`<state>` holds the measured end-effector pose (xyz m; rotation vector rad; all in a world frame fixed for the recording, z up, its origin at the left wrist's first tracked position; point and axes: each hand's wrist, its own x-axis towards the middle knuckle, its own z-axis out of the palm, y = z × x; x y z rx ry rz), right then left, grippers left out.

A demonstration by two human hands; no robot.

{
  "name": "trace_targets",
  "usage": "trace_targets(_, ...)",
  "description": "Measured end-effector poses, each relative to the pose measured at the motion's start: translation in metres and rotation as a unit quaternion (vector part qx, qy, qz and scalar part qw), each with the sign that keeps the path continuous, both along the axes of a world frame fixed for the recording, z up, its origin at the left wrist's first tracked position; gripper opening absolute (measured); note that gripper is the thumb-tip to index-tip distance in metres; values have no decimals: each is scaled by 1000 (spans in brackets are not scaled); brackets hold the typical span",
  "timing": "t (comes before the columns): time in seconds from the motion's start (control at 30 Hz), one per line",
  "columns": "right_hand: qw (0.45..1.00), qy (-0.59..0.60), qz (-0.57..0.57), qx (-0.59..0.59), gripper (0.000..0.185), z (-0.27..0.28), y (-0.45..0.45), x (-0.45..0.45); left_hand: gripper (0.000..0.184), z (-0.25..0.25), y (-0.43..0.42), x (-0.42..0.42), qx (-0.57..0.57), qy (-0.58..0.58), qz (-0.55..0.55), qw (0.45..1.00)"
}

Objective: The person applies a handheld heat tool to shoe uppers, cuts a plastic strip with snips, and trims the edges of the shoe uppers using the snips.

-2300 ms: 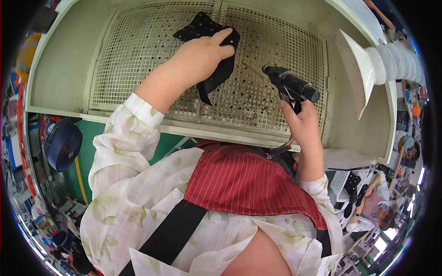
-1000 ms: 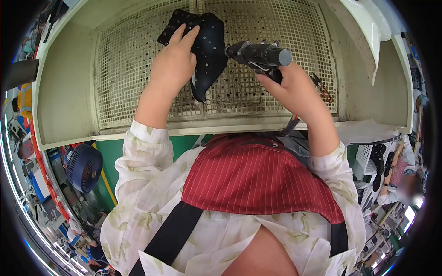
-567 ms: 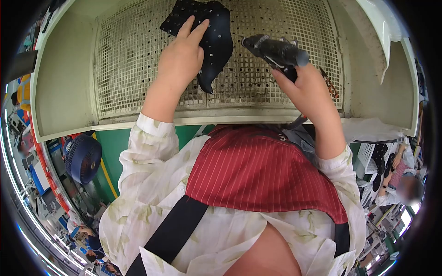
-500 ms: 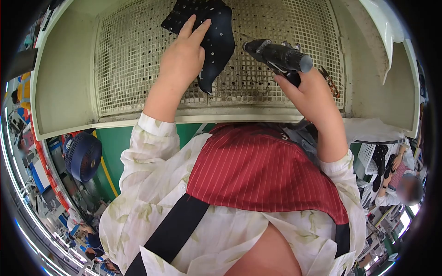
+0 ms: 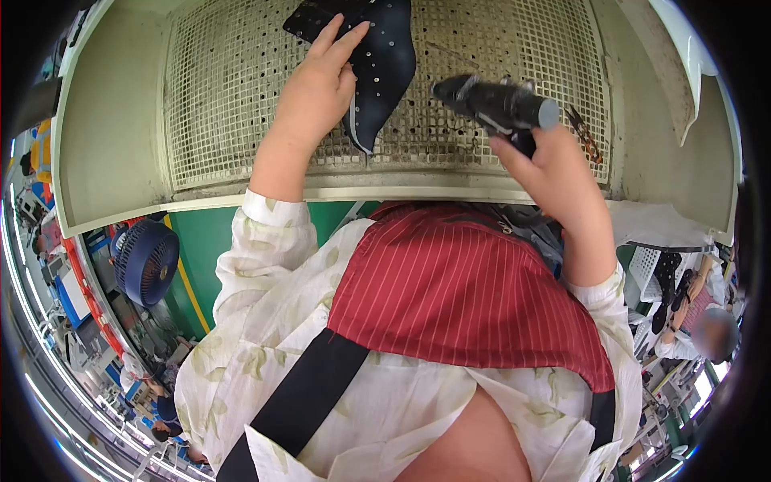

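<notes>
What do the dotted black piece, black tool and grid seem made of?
Dotted black piece: probably fabric or leather, mostly dull, thin like a sheet. Black tool: metal or hard plastic, slightly glossy, showing highlights. Grid: perhaps moulded plastic, dull, stained; regular square openings suggest it.

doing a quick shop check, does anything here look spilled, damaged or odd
Yes: the grate looks badly stained, with brown, dark grime heaviest around its middle, while its left part is paler. The white hood at the right looks browned too. No clear spill or breakage shows.
</notes>
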<state>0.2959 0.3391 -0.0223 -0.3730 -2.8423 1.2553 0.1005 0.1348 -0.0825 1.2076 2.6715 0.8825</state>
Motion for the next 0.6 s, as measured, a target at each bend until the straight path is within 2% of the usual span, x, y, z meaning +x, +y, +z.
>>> trace_targets(0.17, 997, -42, 48, -45, 34, 11, -4, 3, 51, 4, 0, 1, 7, -36, 14, 999)
trace_targets(0.23, 1000, 2, 8, -29, 34, 2, -1, -3, 52, 2, 0, 0, 16, -21, 5, 1000)
trace_targets(0.4, 998, 26, -41, -40, 33, 0, 15, -3, 52, 1, -4, -4, 9, -11, -13, 1000)
trace_targets(0.47, 997, 31, -49, -51, 33, -4, 21, 1, 58, -5, -5, -5, 48, 77, -20, 996)
trace_targets(0.5, 994, 29, -76, -75, 32, -13, 24, 3, 58, -6, -2, -4, 51, 79, -25, 995)
trace_targets(0.57, 989, 31, -109, -93, 32, -34, 36, 11, 67, -6, 1, 0, 156, -28, 52, 986)
trace_targets(0.6, 974, -9, -148, -170, 31, -47, 44, 16, 72, -6, 0, -2, 133, -57, 85, 986)
